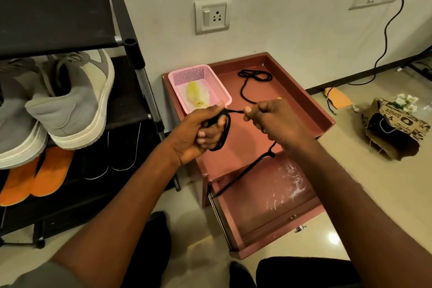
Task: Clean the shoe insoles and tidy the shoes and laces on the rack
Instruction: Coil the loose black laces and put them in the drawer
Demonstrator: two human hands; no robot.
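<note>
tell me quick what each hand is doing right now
Left hand: closed, holding loops of the black lace wound around its fingers.
Right hand: closed, pinching the same lace.

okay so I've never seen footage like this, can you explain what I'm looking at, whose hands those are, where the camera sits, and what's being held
The single picture comes from a wide-angle camera worn on a person's head, looking down at their own bare hands. There is no machine. The left hand has loops of a black shoelace wound around its fingers, and the right hand pinches the same lace. Below them is a low reddish-brown cabinet with its drawer pulled open. On its top sit a pink plastic basket holding a yellow cloth and a second black lace. At the left, a black shoe rack carries grey sneakers and orange insoles.
</note>
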